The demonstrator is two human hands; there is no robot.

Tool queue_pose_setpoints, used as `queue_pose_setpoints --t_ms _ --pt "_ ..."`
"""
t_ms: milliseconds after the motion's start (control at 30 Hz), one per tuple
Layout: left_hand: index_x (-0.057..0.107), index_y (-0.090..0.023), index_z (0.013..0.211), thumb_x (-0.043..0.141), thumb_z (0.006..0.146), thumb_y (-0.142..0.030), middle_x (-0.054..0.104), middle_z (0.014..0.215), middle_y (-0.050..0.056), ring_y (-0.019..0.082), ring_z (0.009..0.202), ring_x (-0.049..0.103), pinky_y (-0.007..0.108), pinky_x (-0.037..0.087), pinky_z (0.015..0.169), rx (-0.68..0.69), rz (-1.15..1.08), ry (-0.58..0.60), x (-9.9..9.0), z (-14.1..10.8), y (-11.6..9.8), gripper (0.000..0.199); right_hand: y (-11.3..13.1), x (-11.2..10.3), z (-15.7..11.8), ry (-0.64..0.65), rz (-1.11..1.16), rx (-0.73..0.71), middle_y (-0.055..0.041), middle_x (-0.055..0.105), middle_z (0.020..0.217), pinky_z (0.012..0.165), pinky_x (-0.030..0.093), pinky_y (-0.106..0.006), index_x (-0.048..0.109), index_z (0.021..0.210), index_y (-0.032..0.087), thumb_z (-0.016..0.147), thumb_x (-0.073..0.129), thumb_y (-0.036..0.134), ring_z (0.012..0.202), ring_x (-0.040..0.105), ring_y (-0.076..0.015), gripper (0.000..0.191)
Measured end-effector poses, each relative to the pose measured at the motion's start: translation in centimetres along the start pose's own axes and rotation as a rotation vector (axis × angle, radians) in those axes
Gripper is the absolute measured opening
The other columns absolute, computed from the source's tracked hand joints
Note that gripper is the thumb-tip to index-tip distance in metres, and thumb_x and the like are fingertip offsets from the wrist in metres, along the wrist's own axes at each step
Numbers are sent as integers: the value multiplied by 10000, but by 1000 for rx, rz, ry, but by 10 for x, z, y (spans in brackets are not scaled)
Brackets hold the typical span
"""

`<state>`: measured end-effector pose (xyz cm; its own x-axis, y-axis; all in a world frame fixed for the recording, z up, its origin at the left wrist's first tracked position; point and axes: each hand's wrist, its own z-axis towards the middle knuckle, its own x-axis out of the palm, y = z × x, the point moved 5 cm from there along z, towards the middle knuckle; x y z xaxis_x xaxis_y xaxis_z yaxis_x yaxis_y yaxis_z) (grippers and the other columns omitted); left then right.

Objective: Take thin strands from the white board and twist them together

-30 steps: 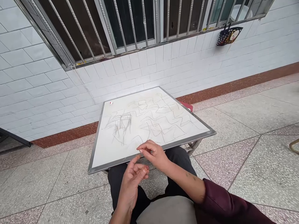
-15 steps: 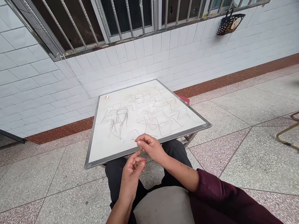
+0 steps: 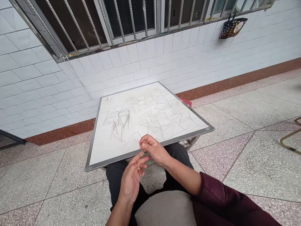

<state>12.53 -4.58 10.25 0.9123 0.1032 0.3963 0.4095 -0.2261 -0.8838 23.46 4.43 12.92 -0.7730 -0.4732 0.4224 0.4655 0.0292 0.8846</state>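
Observation:
Just beyond the near edge of the white table [image 3: 110,153], my right hand [image 3: 154,149] is closed in a pinch, its thumb pressed against its fingers. What it holds is too thin or small to make out. My left hand [image 3: 133,175] lies below, palm turned up with its fingers stretched and apart. Its index fingertip touches or nearly touches the right hand's pinch. On the tabletop lie many thin, dark, bent strands [image 3: 162,125], mostly spread in zigzag rows. Toward the left they are bunched into a denser tangle [image 3: 119,121].
A small white and red item [image 3: 108,99] sits at the table's far left corner. Behind stands a white tiled wall [image 3: 131,69] with a barred window [image 3: 127,18]. A dotted bag [image 3: 232,27] hangs from the bars. At the right is a metal chair leg [image 3: 288,142].
My left hand's fingers have spread from a more curled pose, and the palm has turned upward. My right hand's pinch has shifted slightly right. The view has moved a little.

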Motion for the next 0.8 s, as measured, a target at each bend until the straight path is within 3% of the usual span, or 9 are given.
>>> queue_pose_setpoints --t_ms 133,333,467,600,700,800 --pt "678 -176 1198 692 810 -301 715 1131 136 134 739 577 253 390 673 -12 23 34 2 5 -1 408 -6 2 0 74 109 35 27 566 781 727 387 -253 597 917 228 830 718 378 738 505 -123 212" --pt "713 -207 1113 799 723 -312 708 733 17 188 858 642 280 420 813 77 177 -20 4 5 2 413 -10 0 -1 75 48 53 24 549 788 788 403 -274 578 921 229 821 712 438 777 514 -139 267" --pt "674 -202 1180 786 738 -334 709 753 20 184 816 633 282 444 747 154 206 -86 -1 4 4 475 -11 0 0 105 -56 36 12 570 823 802 413 -298 578 999 231 869 646 474 802 525 -149 284" --pt "643 -195 1209 760 767 -337 718 801 23 152 758 595 272 453 724 260 244 -224 -12 4 -2 479 -15 -3 -4 142 -216 -2 -43 605 1033 867 416 -334 564 1151 229 951 534 437 917 534 -156 291" --pt "613 -196 1241 754 772 -345 721 856 31 144 751 585 269 469 716 317 258 -344 -23 4 -10 512 -21 -6 -12 187 -360 5 -50 571 1090 845 440 -333 547 1177 237 902 618 387 938 534 -158 321" --pt "604 -201 1249 760 766 -353 711 908 40 141 765 593 268 491 720 366 245 -418 -32 3 -17 530 -30 0 -22 296 -365 39 -33 571 1044 760 474 -310 552 1125 229 801 740 354 846 554 -143 395"
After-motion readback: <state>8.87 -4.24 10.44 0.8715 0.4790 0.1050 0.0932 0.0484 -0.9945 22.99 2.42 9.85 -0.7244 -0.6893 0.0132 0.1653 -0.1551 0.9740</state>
